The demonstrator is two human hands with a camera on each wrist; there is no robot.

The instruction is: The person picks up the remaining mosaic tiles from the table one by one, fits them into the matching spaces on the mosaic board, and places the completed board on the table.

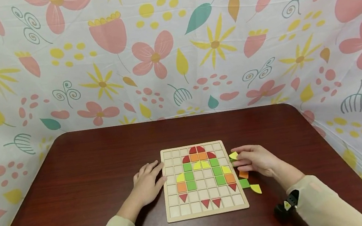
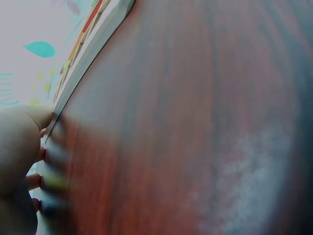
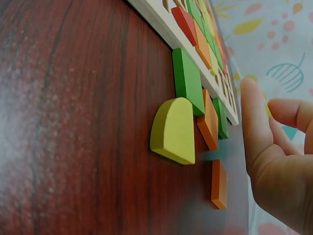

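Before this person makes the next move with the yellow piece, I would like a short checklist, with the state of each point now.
1. Left hand touches the left edge of the board: ok.
2. Right hand pinches the yellow piece with its fingers: ok.
3. Board has vacant cells: ok.
4. Table beside the board's right edge is free of loose pieces: not ok; a green piece and an orange piece lie there.
5. Intended cell is known: cannot tell.
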